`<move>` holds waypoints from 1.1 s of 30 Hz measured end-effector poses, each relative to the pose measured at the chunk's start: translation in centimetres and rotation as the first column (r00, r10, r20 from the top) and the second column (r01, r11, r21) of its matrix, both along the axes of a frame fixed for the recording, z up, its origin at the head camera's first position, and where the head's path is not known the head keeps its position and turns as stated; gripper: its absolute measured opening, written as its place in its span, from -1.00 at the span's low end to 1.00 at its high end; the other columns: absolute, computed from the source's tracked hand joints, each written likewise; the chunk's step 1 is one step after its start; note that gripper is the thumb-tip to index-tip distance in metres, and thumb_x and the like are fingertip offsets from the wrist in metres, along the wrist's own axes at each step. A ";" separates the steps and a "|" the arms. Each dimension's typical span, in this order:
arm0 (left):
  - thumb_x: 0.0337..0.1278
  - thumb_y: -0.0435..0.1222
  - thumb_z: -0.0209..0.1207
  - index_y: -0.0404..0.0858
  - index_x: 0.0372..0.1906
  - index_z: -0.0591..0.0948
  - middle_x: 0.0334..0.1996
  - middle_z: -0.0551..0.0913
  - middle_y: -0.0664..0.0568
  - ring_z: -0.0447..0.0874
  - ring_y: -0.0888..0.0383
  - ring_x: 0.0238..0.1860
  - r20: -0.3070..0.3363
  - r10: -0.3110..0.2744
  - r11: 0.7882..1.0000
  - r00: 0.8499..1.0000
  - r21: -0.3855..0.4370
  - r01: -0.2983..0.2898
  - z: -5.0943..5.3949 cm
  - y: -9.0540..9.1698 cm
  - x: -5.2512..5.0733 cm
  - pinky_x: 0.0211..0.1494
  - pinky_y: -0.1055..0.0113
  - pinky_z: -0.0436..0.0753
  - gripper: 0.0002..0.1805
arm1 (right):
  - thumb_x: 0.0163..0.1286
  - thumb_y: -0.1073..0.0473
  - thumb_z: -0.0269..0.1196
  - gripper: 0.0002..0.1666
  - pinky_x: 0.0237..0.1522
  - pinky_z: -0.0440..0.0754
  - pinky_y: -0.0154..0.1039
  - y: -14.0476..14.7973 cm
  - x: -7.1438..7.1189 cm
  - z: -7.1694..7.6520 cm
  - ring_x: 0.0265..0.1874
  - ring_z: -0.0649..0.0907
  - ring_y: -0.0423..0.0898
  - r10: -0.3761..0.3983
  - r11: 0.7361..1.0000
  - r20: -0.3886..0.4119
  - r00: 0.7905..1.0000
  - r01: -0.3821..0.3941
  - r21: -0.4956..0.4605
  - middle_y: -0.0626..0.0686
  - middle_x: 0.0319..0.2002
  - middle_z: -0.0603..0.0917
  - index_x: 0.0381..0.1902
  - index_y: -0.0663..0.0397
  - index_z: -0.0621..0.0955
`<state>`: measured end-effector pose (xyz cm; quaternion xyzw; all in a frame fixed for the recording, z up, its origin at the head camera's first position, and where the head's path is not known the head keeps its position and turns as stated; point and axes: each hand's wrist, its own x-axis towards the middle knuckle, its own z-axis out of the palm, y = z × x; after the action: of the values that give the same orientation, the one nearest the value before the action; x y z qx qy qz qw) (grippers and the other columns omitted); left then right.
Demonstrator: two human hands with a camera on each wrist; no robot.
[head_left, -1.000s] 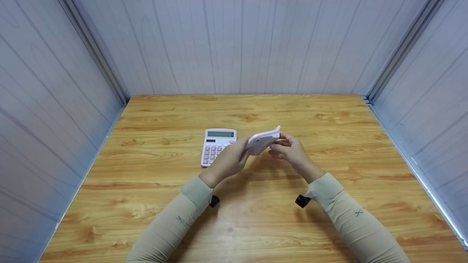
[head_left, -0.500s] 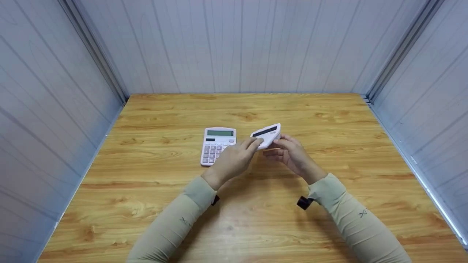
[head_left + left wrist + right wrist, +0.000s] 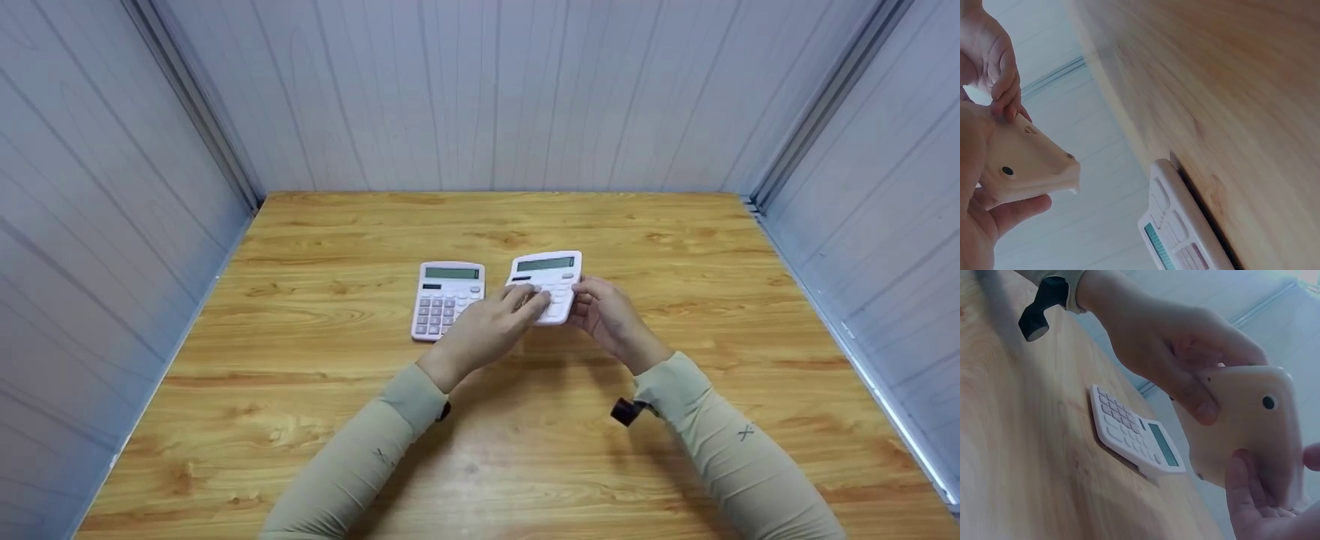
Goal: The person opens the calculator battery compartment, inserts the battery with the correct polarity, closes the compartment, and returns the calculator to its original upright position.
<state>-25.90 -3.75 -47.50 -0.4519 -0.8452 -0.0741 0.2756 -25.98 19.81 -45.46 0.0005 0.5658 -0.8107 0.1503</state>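
Both hands hold a white calculator (image 3: 551, 283) above the table, its display and keys facing up toward the head camera. My left hand (image 3: 484, 330) grips its lower left part, fingers lying over the keys and thumb pressed on the back, as the right wrist view shows. At the right edge my right hand (image 3: 616, 322) pinches it, with fingertips (image 3: 1238, 475) against the pale back (image 3: 1241, 416). A second, similar calculator (image 3: 435, 311) lies face up on the table to the left; my left hand hides its lower right corner from the head view.
The wood-grained table (image 3: 480, 465) spreads around both arms. Pale panelled walls (image 3: 465, 97) stand at its back and sides. A small black wrist camera (image 3: 624, 411) sticks out under the right sleeve; another shows partly by the left sleeve.
The held calculator has turned over from its back showing, through a steep tilt, to its face toward the head camera. My left fingers now lie over its keys. The second calculator has stayed put.
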 end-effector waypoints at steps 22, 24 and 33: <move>0.17 -0.41 0.52 -0.49 0.68 0.14 0.56 0.39 -0.37 0.40 -0.19 0.57 0.817 -0.049 0.927 0.574 0.250 -0.278 -0.4 -1.1 -0.4 0.73 0.02 0.32 0.08 | 0.50 0.53 -0.13 -0.25 -0.10 0.81 -0.25 0.9 -1.1 -1.4 -0.22 0.80 -0.11 -0.004 0.996 0.028 1.000 0.001 0.095 0.04 -0.12 0.77 0.63 0.42 0.08; 0.17 -0.44 0.50 -0.49 0.67 0.17 0.55 0.42 -0.35 0.42 -0.17 0.56 0.834 -0.068 0.921 0.548 0.264 -0.288 -0.6 -1.1 -0.5 0.72 0.03 0.33 0.04 | 0.50 0.53 -0.13 -0.26 -0.08 0.80 -0.25 1.1 -1.3 -1.6 -0.20 0.80 -0.11 0.003 0.993 0.031 1.000 -0.006 0.115 0.06 -0.09 0.76 0.62 0.40 0.09; 0.27 -0.46 0.42 -0.47 0.62 0.27 0.30 0.61 -0.26 0.71 0.00 0.01 0.898 -0.097 0.877 0.430 0.281 -0.390 -1.2 -0.8 -0.6 0.17 0.11 0.74 -0.12 | 0.60 0.50 -0.08 -0.23 -0.07 0.78 -0.29 1.7 -2.2 -2.6 -0.15 0.77 -0.16 0.010 0.986 0.009 1.000 -0.011 0.164 0.00 -0.09 0.74 0.71 0.38 0.06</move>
<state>-26.53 -4.56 -48.70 -0.1888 -0.8561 -0.4685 -0.1096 -28.15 21.50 -48.10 0.0131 0.6299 -0.7607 0.1561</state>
